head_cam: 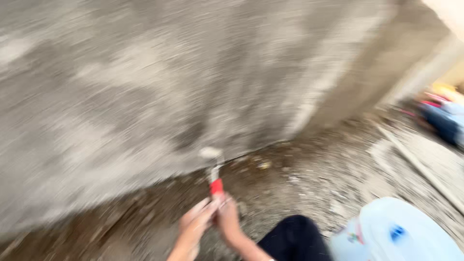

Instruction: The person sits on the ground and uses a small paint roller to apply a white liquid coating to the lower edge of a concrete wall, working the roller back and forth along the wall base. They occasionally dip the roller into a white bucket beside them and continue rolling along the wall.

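Note:
The frame is blurred by motion. My left hand (194, 226) and my right hand (227, 218) are close together, both wrapped around the red handle of a small tool (215, 185). Its pale, mortar-covered tip (210, 153) points up at the base of a grey plastered wall (159, 87). The tool's exact shape is too smeared to tell. My dark trouser knee (292, 239) shows at the bottom, just right of my hands.
Rubble and dust cover the ground (309, 179) along the wall's foot. A pale blue plastic container (401, 234) stands at the lower right. A long strip or board (420, 166) lies on the right, with coloured objects (442, 113) beyond it.

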A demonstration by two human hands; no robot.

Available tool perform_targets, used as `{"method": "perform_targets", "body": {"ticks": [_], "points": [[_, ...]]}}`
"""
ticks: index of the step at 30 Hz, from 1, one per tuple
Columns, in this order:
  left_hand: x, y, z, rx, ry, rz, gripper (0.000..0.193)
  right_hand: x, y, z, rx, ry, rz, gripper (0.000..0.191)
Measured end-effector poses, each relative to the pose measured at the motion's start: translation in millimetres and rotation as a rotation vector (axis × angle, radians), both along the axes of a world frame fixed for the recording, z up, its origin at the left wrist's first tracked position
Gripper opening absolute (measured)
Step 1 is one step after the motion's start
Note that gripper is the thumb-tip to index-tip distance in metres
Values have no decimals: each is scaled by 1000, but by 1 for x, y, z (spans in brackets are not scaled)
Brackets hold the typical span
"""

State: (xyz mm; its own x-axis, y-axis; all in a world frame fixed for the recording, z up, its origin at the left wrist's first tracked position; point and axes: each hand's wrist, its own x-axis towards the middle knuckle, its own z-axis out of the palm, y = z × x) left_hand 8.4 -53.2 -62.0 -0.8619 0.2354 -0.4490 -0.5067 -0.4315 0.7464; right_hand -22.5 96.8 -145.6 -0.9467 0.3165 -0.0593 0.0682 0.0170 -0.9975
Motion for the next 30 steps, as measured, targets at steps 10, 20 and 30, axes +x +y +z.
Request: {"method": "perform_targets", "body": {"ticks": [10,20,30], "points": [[-40,47,-45,-333,580,-268,59,30,16,21,290,221,95,30],[21,28,-69,-580,470,-56,46,81,11,53,-12,159,242,35],[0,19,-91,-653,481,17,56,26,27,88,-22,110,397,40]]}}
